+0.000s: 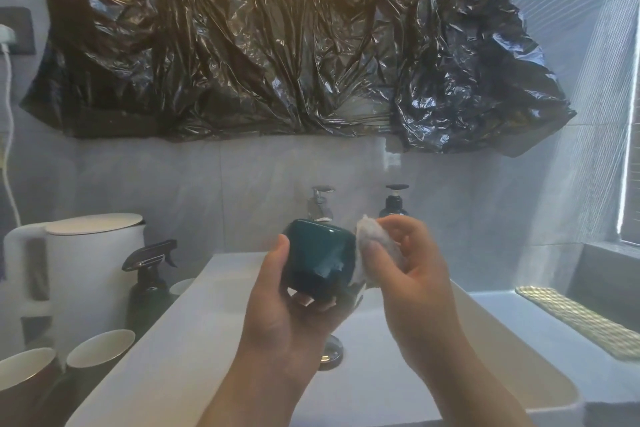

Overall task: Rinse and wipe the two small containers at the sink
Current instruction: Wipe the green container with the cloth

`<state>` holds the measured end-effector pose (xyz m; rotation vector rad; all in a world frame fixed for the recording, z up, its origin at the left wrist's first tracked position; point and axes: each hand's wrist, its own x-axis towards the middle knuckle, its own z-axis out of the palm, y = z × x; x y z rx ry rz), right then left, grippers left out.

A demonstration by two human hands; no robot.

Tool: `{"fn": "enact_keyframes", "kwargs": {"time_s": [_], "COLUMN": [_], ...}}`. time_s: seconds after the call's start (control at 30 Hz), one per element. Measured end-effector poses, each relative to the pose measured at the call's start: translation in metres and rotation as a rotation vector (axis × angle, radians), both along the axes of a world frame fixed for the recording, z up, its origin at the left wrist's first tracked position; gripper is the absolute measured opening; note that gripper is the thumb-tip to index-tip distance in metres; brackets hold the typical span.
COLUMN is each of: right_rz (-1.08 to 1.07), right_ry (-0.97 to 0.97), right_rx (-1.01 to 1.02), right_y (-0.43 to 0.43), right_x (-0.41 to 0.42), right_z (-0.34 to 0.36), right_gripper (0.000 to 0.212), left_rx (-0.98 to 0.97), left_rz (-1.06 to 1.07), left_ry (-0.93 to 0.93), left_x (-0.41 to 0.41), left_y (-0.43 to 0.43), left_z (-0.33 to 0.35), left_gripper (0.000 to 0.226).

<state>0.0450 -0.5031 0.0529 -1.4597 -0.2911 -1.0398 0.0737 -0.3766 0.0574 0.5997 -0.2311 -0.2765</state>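
My left hand (291,302) grips a small dark teal container (317,256) above the white sink (194,340), thumb on its left side and fingers curled under it. My right hand (412,270) pinches a crumpled white tissue (372,246) and presses it against the container's right side. The container's opening is not visible from here. A second small container is not plainly seen.
A chrome tap (320,203) and a dark pump bottle (394,204) stand behind the sink. On the left are a white kettle (79,260), a black spray bottle (147,284) and two cups (100,348). The drain (330,352) lies below my hands. Black plastic sheeting (277,45) covers the wall.
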Motion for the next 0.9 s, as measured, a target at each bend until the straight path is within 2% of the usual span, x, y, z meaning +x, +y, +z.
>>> {"fn": "enact_keyframes", "kwargs": {"time_s": [0.07,0.17,0.3,0.4,0.53,0.63,0.7,0.8,0.9], "right_rz": [0.020,-0.057,-0.248,-0.172,-0.027,0.023,0.032,0.028,0.015], "right_ry": [-0.006,-0.093,-0.249,-0.161,-0.071,-0.067,-0.053,-0.021,0.016], "right_rx": [-0.029,-0.141,-0.318,-0.144,0.010,0.051,0.095,0.190,0.127], "right_y": [0.004,0.017,0.022,0.018,0.012,0.014,0.016,0.012,0.016], "right_x": [-0.001,-0.001,0.003,0.002,-0.002,-0.005,-0.006,-0.008,-0.010], "right_z": [-0.002,-0.009,-0.015,-0.013,-0.005,-0.003,0.000,0.005,0.005], "right_gripper": [0.020,0.027,0.031,0.024,0.013,0.011,0.013,0.027,0.032], "left_rx": [-0.034,-0.061,0.042,0.046,0.122,0.204,0.275,0.378,0.348], "left_rz": [0.004,0.067,0.190,0.157,0.089,0.127,0.228,0.323,0.330], "left_ry": [-0.016,-0.029,-0.125,-0.097,-0.190,-0.277,-0.357,-0.459,-0.388], "left_x": [0.003,0.010,0.007,0.004,0.000,-0.003,0.000,0.004,0.003], "left_y": [0.003,0.006,-0.001,-0.001,0.002,0.004,0.006,0.006,0.004], "left_z": [0.000,0.000,0.000,0.000,0.003,0.004,0.004,0.002,0.001], "left_gripper": [0.070,0.071,0.047,0.057,0.045,0.039,0.030,0.034,0.017]}}
